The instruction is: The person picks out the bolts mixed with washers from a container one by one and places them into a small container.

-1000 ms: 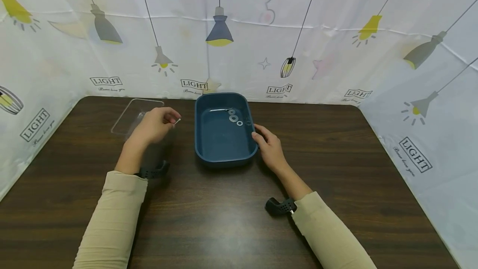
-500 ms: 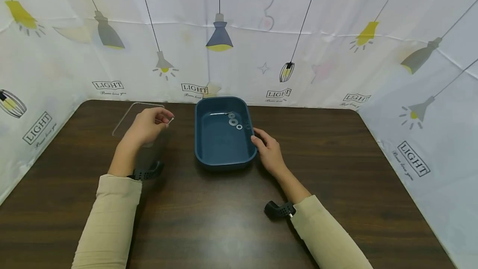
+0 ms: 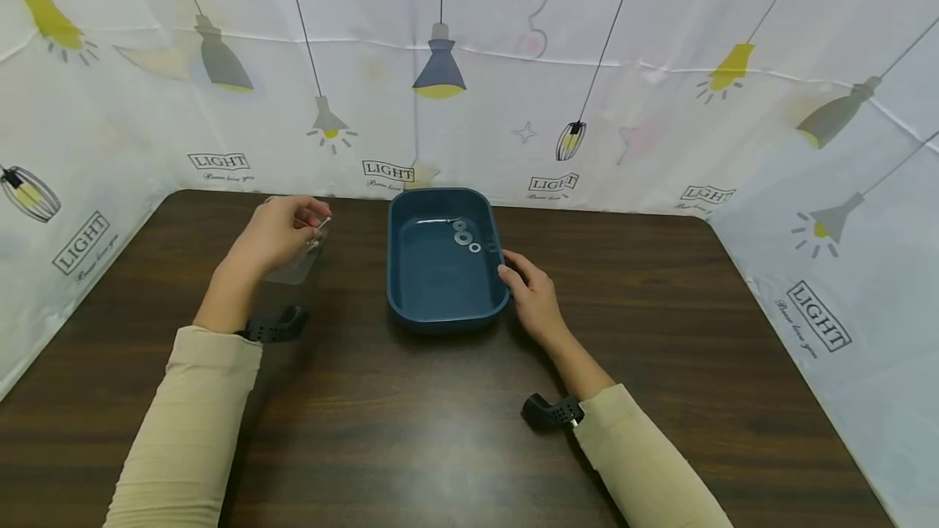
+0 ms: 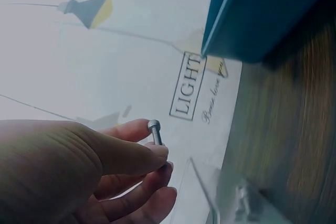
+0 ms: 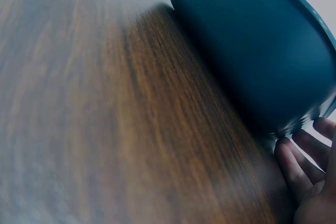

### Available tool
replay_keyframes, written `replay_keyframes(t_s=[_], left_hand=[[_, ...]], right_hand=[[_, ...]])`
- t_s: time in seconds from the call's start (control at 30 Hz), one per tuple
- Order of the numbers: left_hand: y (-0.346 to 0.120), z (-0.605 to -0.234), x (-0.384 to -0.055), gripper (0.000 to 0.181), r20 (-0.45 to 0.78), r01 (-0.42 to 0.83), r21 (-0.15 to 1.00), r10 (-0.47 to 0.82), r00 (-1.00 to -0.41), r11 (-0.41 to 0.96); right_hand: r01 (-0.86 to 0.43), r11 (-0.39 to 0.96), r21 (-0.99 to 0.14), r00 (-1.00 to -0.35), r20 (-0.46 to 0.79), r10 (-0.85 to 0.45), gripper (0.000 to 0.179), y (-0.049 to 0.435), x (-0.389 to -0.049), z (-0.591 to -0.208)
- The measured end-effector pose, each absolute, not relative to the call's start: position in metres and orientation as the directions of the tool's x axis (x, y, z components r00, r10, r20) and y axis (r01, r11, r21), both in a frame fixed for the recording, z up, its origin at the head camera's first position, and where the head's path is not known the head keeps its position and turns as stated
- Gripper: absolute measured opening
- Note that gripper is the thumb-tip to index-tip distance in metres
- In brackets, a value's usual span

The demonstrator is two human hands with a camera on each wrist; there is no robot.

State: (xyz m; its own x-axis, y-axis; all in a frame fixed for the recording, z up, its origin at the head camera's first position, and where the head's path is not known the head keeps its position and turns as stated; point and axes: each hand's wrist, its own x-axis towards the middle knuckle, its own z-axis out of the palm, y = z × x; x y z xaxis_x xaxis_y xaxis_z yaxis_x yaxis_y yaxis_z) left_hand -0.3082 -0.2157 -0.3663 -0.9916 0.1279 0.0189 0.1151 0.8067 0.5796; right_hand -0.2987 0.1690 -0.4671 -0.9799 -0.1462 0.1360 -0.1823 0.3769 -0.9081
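Observation:
My left hand [image 3: 273,231] pinches a small metal screw [image 4: 156,131] between thumb and fingertips, its round head sticking up in the left wrist view. The hand is above a clear plastic container [image 3: 293,269], which it partly hides; blurred metal pieces [image 4: 242,203] show there. My right hand [image 3: 534,296] touches the outer right side of a dark blue tray [image 3: 440,292]. In the right wrist view, its fingertips rest against the tray's outer wall [image 5: 252,45]. Inside the tray lie several washers [image 3: 463,239] and another screw [image 3: 438,221].
The brown wooden table [image 3: 411,422] stretches out in front of and to both sides of the tray. A white curtain [image 3: 484,47] printed with lamps hangs directly behind the table's back edge. Black straps [image 3: 275,326] sit on both wrists.
My left hand has moved left and slightly back, away from the tray, with the screw still pinched. My right hand stays at the tray's side. The head view has shifted slightly.

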Motion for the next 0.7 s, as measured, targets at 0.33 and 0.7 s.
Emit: replay_keyframes(t_s=[0.33,0.7], left_hand=[[-0.234,-0.366,-0.315,0.030,0.008,0.092,0.559,0.105,-0.994,0.824],[-0.243,-0.373,-0.326,0.029,-0.019,0.063,0.544,0.087,-0.996,0.837]], right_hand=[[-0.206,0.388,-0.898,-0.977,0.167,-0.133,0.044,0.170,-0.299,-0.469],[-0.208,0.401,-0.892,-0.977,0.169,-0.130,0.044,0.170,-0.300,-0.471]])
